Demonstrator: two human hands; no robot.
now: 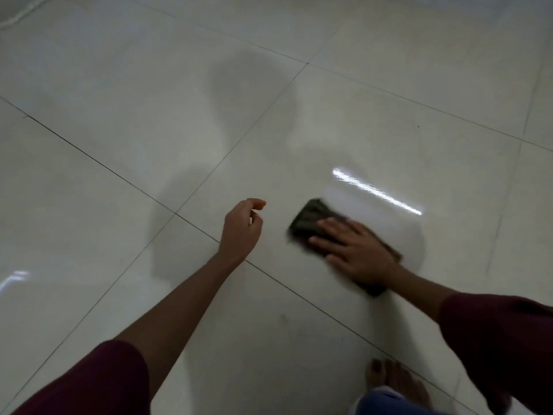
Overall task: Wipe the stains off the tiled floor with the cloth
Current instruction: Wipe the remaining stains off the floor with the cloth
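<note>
The pale tiled floor [149,130] shone under a streak of light. A dark cloth [311,218] lay flat on one tile, pressed down by the right hand [356,250], fingers spread straight across it. The left hand [242,229] hung near the cloth without touching it, loosely curled and holding nothing.

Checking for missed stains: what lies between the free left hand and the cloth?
Head view: only bare floor tile lies between the left hand and the cloth; no stain shows there.
</note>
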